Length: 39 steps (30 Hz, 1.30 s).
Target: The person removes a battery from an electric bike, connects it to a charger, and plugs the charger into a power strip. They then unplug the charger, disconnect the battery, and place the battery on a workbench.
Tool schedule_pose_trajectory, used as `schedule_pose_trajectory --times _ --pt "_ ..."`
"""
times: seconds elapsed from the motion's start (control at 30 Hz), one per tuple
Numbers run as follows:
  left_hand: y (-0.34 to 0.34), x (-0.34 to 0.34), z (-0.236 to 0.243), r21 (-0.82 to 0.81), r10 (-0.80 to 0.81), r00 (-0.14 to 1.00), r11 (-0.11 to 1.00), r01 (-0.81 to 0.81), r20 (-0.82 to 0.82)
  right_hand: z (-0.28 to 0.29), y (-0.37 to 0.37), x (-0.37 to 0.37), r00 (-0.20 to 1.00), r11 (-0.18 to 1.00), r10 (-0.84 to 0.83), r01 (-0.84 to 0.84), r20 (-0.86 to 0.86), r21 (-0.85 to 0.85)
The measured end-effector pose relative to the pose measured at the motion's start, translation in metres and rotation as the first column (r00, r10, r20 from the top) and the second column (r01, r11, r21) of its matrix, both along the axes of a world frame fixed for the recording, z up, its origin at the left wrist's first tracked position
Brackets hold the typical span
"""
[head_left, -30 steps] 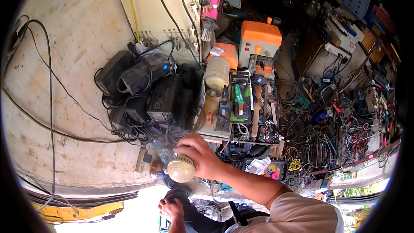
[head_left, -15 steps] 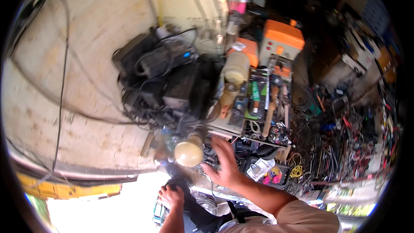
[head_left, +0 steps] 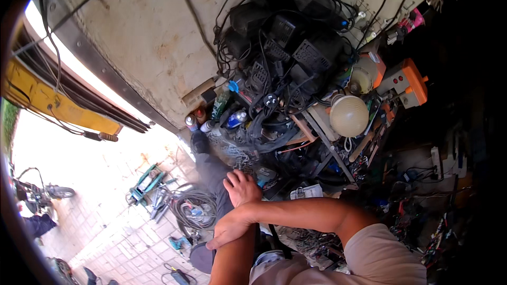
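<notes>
My left hand (head_left: pixel 243 187) lies palm down on my bent leg in dark trousers (head_left: pixel 212 175), fingers slightly spread. Across my left forearm (head_left: pixel 232 258) comes my right arm, and my right hand (head_left: pixel 230 229) is wrapped over that forearm near the wrist; its thumb is hidden. Neither hand holds a loose thing. Beyond my left hand stand several spray cans (head_left: pixel 236 119) and a green bottle (head_left: pixel 220 104). A teal and dark power tool (head_left: pixel 265 175) lies just right of it.
Black power adapters (head_left: pixel 311 55) and cables are heaped by the wall. A pale ribbed dome (head_left: pixel 349 116) appears before the cluttered shelf, near an orange and grey machine (head_left: pixel 404 83). Coiled cable (head_left: pixel 194 206) and a green tool (head_left: pixel 146 183) lie on paving at left.
My view has swung left toward the paved ground. My right hand, raised with spread fingers before, now lies over my left forearm. My left hand stays on my leg.
</notes>
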<state>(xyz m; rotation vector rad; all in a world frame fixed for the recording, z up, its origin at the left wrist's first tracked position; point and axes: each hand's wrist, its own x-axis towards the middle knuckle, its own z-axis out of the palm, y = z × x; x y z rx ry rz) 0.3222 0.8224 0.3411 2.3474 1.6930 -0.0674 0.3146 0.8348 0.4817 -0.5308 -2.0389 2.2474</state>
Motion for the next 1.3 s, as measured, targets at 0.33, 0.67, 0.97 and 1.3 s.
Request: schedule_pose_trajectory --times 0.33,0.67,0.97,1.3 --pt "-0.011 -0.019 0.006 -0.081 0.02 0.996 0.997 -0.014 0.081 0.07 -0.043 -0.001 0.894 0.931 -0.286 0.344 -0.344 0.119" --pt "-0.035 -0.009 -0.017 -0.024 0.013 1.0 1.0 -0.012 0.022 -0.034 -0.023 0.026 0.956 0.997 -0.036 0.053 0.29 -0.053" --pt "-0.01 -0.043 0.017 -0.117 0.065 0.998 0.991 -0.065 -0.001 0.066 -0.057 -0.034 0.905 0.959 -0.206 0.263 -0.371 0.109" --pt "-0.047 -0.077 0.008 0.09 -0.035 0.997 0.995 0.04 -0.063 -0.036 -0.107 0.04 0.729 0.695 -0.656 0.483 0.195 0.532"
